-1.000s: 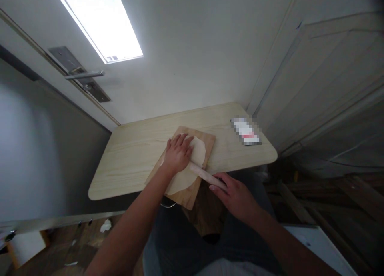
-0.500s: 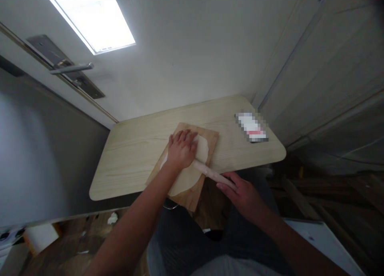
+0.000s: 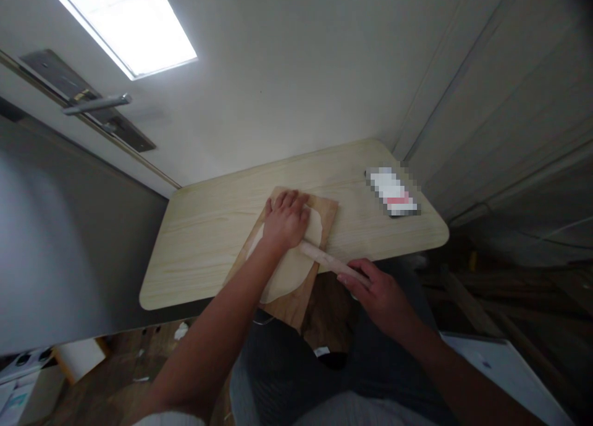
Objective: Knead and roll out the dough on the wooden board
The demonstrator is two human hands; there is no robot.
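Note:
A flat sheet of rolled dough (image 3: pixel 290 276) lies on a wooden board (image 3: pixel 296 312), which hangs over the near edge of the table. My left hand (image 3: pixel 287 221) rests palm down over the dough, fingers stretched toward the board's far side. Between the hands runs a pale rolling pin (image 3: pixel 328 262), slanting down to the right across the dough and past the board's edge. Its far end disappears at my left palm, so contact there is hidden. My right hand (image 3: pixel 375 290) is closed around the near end of the pin, beyond the board.
The pale wooden table (image 3: pixel 194 247) stands against a door with a metal handle (image 3: pixel 99 105). A phone with a blurred screen (image 3: pixel 393 192) lies at the table's right end. Below are my legs, wooden flooring and a white-topped object (image 3: pixel 504 370) at lower right.
My left hand has shifted slightly to the right over the dough. The pin and my right hand have moved a little rightward. The whole view has shifted slightly too.

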